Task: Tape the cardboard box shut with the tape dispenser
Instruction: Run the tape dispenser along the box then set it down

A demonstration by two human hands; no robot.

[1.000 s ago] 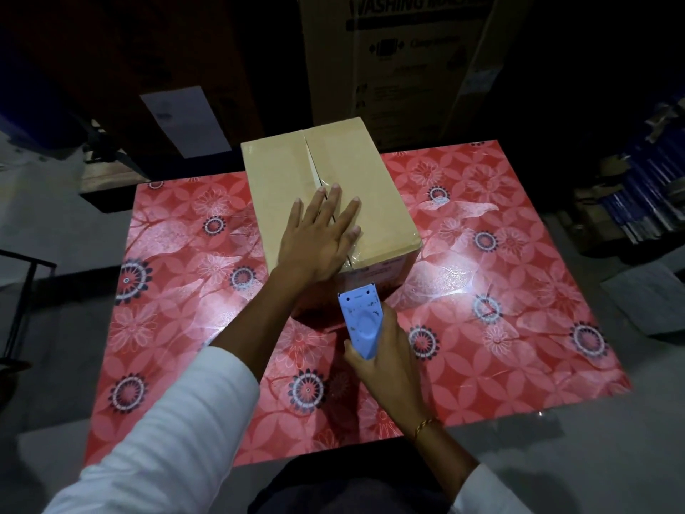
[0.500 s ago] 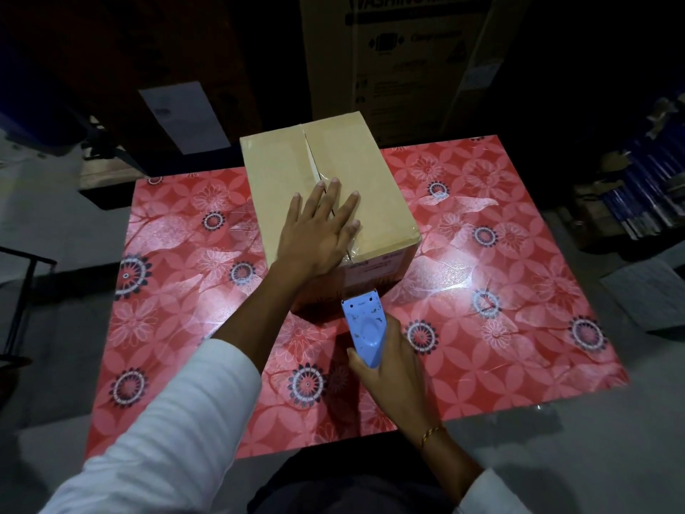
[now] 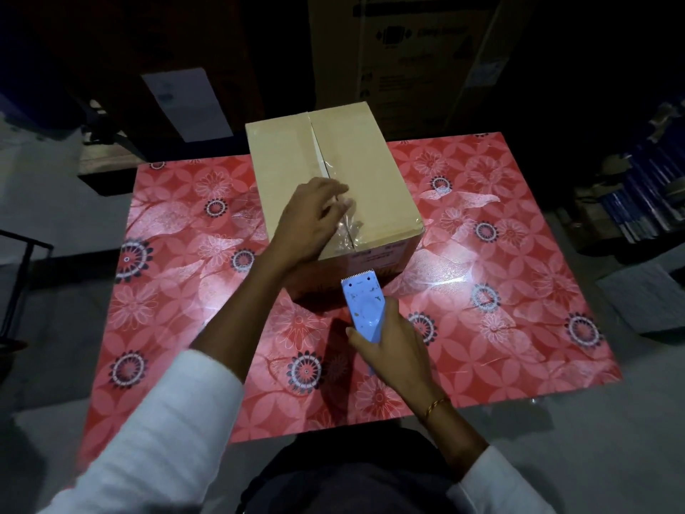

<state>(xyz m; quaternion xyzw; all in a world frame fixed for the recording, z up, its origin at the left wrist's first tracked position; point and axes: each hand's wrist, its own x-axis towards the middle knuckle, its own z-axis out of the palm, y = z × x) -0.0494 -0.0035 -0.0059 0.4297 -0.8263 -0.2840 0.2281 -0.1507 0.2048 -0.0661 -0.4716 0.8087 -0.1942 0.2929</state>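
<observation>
The right hand (image 3: 396, 350) is gripping a blue tape dispenser (image 3: 363, 307), fingers wrapped round its handle, toothed blade pointing at the cardboard box (image 3: 370, 172) just beyond. The box is sitting on the red flowered table (image 3: 500, 291). On the box's near top edge the left hand (image 3: 311, 220) is resting, blurred fingers curled together on crinkled clear tape (image 3: 348, 228) along the seam.

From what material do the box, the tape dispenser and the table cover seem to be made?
The box looks like plain brown cardboard, matte, with folded flaps meeting at a seam. The tape dispenser in the right hand seems light blue moulded plastic, smooth, with a toothed cutting edge, perhaps metal. The table cover appears to be glossy vinyl or laminate with a red floral print; it reflects the light.
</observation>
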